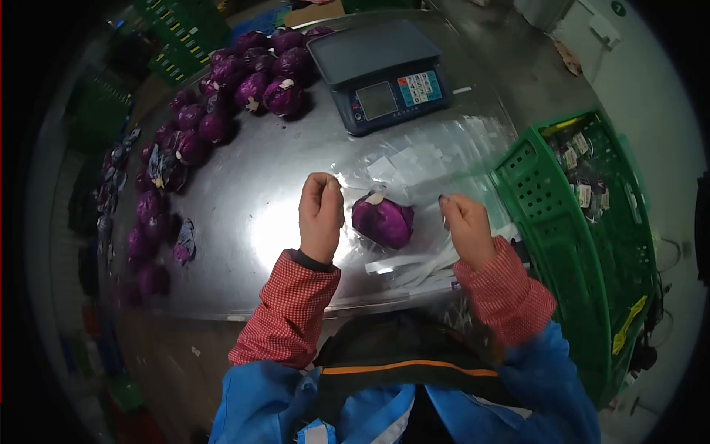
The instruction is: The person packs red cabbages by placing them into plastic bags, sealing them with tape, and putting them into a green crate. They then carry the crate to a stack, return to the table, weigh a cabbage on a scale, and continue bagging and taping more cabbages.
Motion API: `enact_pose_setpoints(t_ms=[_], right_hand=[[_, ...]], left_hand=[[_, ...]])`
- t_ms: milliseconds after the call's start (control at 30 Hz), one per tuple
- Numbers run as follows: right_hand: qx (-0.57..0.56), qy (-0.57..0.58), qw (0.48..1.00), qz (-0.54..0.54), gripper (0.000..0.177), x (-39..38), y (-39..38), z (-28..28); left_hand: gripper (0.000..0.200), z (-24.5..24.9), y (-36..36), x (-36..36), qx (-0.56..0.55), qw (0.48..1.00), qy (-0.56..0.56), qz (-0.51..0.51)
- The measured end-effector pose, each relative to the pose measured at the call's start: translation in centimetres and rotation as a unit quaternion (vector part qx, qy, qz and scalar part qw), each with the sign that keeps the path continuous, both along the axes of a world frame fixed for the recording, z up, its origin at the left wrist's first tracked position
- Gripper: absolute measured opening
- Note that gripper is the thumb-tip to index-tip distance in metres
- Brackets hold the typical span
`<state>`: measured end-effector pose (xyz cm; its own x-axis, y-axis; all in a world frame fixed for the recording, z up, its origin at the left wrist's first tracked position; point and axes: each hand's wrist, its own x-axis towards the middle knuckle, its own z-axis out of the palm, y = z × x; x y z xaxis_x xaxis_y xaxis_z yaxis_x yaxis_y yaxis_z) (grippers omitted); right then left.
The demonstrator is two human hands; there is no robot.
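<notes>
A red cabbage (383, 220) with a pale cut stem sits between my two hands, with thin see-through plastic around it. My left hand (321, 214) is closed, thumb on top, to the left of the cabbage. Level with it on the other side, my right hand (467, 226) is closed in a pinch. Both seem to grip the edges of a clear plastic bag (353, 182), though the film is hard to make out against the shiny metal. Neither hand touches the cabbage itself.
Several red cabbages (214, 127) lie along the left and back of the metal table (244, 207). A weighing scale (384, 70) stands at the back. Clear bags and white labels (403, 164) lie beyond my hands. A green crate (518, 181) holding packed items stands right.
</notes>
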<state>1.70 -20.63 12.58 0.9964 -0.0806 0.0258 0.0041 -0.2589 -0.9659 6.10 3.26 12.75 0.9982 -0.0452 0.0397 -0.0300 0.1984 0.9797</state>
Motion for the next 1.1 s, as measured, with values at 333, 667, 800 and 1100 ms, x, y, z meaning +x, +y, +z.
enact_pose_setpoints(t_ms=[333,667,800,1100], right_hand=[[0.007,0.064,0.997,-0.053,0.025,-11.7,-3.8,-4.6],[-0.064,0.004,0.998,0.012,0.013,-15.1,-2.8,-6.4],[-0.078,0.006,0.997,0.019,0.012,-15.9,-3.5,-6.9],[-0.348,-0.204,0.912,0.080,0.024,-15.5,-3.7,-0.8]], left_hand=[[0.014,-0.3,-3.5,-8.5,-0.078,0.989,0.086,0.090],[0.039,-6.2,-4.2,-18.2,-0.134,0.874,0.454,-0.112],[0.037,-5.8,-4.6,-19.5,-0.145,0.867,0.473,-0.052],[0.017,-4.7,-5.2,-19.1,-0.099,0.924,0.366,-0.044]])
